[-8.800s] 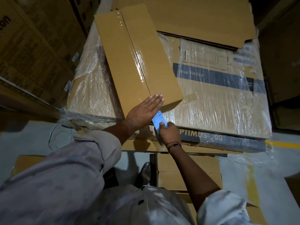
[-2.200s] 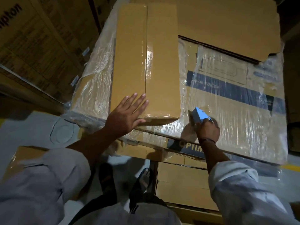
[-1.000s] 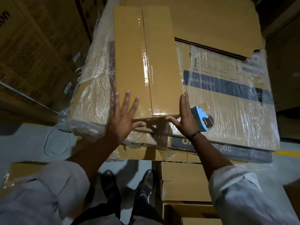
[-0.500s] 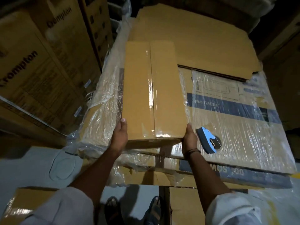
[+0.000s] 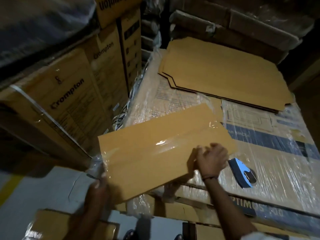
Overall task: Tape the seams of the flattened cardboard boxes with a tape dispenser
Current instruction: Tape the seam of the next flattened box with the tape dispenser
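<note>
A: Dim storeroom, walled on the left with printed brown cartons [image 5: 60,94]. Serving as bench: large shrink-wrapped carton with a blue band [image 5: 277,144].

B: Held over its near-left corner, tilted and angled: flattened brown cardboard box [image 5: 155,156], with glossy clear tape along the middle seam.

A: Hands?

B: Right hand [image 5: 212,161] with fingers curled over the near long edge, gripping it. Left hand [image 5: 98,189] at the near-left corner, too blurred to read the fingers.

A: Step?

B: Probably clearing away a finished box, judging by the taped seam. Next, most likely: set it aside, draw a fresh blank, take up the dispenser.

A: Lying where?

B: Blue handheld tape dispenser [image 5: 242,172], loose on the wrap, just right of the right hand.

A: Counts?

B: One box in hand, one dispenser, two hands. Pile of flat brown cardboard blanks [image 5: 225,71] at the back, with at least two layers showing at the edge, total unclear.
</note>
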